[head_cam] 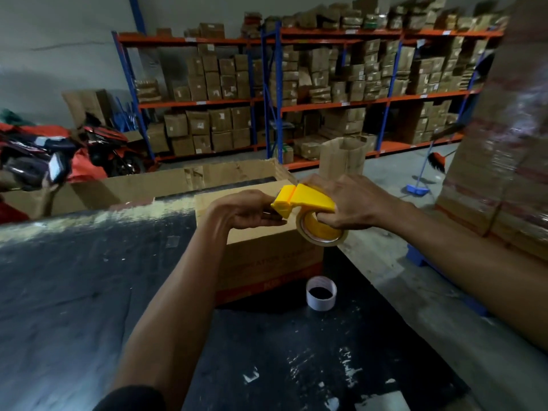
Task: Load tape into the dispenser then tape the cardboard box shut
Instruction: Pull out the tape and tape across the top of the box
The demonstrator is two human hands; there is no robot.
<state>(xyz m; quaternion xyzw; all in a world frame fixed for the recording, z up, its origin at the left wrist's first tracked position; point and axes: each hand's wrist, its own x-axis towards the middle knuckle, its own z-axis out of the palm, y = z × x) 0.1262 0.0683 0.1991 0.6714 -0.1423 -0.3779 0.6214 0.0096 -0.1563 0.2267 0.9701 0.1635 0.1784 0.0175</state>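
Item: yellow dispenser (305, 200), tape roll (321, 229) seated; right hand (353, 203) gripping it, left hand (252, 210) pinching the cutter end. Risk: tape end sticking back, fumbled.

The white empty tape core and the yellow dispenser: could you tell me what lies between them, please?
In the head view, the front face of the cardboard box lies between the core and the dispenser.
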